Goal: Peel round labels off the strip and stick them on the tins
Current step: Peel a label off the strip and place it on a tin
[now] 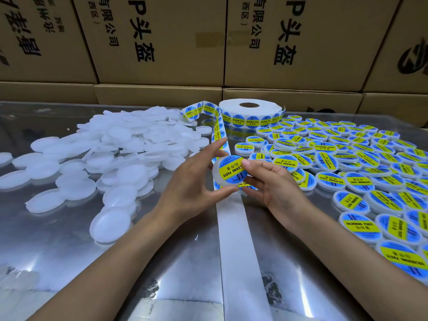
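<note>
Steel table (176, 262), both hands (192, 181) (275, 188) pressing label (231, 170) onto tin (217, 174)

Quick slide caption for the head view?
Both hands press a soldering-paste label onto a white tin, unlabelled tins left, labelled tins right.

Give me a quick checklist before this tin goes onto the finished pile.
1. Tin held by left hand: ok.
2. Label on the tin face: ok.
3. Label pressed flat under right hand thumb: cannot tell.
4. Labelled tins piled right, room to drop: ok.
5. Strip with labels still feeding from roll: ok.
6. Blank tins left: ok.
</note>
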